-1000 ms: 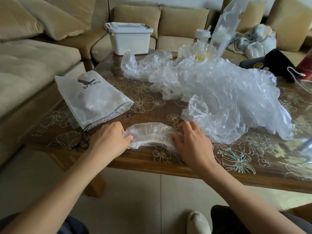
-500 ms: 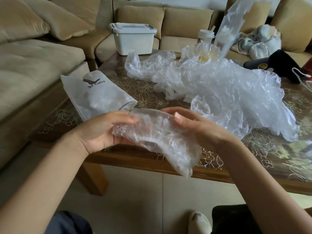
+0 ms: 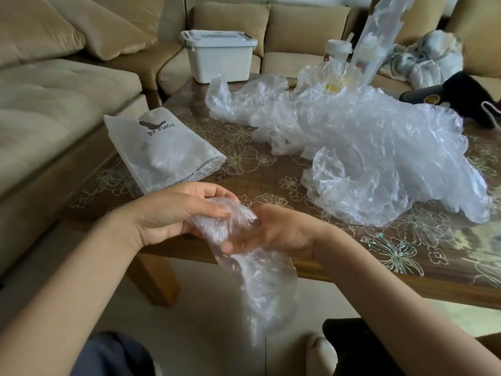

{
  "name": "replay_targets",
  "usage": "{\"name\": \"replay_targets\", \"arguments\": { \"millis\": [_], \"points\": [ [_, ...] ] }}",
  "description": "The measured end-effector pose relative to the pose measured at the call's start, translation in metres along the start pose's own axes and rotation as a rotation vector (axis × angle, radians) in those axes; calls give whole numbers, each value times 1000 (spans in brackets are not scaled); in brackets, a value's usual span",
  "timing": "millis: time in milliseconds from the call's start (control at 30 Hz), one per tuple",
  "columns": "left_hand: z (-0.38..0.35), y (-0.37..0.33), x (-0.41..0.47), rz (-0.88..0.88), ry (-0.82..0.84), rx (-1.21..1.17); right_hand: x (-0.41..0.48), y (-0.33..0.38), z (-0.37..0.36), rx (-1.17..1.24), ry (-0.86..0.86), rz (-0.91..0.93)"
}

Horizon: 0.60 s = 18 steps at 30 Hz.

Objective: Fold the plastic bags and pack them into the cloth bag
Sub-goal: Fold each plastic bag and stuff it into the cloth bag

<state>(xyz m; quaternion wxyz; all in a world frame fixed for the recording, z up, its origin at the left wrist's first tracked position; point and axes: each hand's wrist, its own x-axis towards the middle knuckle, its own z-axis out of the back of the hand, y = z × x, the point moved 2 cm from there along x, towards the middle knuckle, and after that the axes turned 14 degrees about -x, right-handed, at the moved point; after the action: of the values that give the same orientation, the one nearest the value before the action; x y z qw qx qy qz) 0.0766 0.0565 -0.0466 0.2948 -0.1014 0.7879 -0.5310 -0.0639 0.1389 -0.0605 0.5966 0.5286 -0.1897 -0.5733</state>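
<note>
A crumpled clear plastic bag (image 3: pixel 260 278) hangs in front of the table's near edge, its lower part drooping toward the floor. My left hand (image 3: pixel 173 213) grips its bunched top end with thumb and curled fingers. My right hand (image 3: pixel 273 232) lies palm up under the same end, fingers around the plastic. A white cloth bag (image 3: pixel 162 150) printed POPULAR lies flat on the table at the left, its open mouth toward the table's middle. A big heap of loose clear plastic bags (image 3: pixel 366 147) covers the table's centre and right.
The wooden table (image 3: pixel 406 278) has a flowered glass top. A white lidded box (image 3: pixel 219 59) stands at its far edge, with a cup (image 3: pixel 337 48) and a tall clear packet (image 3: pixel 379 31) behind the heap. A black object (image 3: pixel 461 99) lies far right. Beige sofas surround the table.
The bag was lifted off the table's front edge into the air. Both hands have come closer together at one end, and the rest of the bag now hangs down lower.
</note>
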Motion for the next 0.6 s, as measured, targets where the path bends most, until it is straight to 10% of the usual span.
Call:
{"name": "replay_targets", "arguments": {
  "millis": [600],
  "points": [
    [54,-13,-25,-124,-170,-128,-29,-38,-15,-149,324,-53]
  ]
}}
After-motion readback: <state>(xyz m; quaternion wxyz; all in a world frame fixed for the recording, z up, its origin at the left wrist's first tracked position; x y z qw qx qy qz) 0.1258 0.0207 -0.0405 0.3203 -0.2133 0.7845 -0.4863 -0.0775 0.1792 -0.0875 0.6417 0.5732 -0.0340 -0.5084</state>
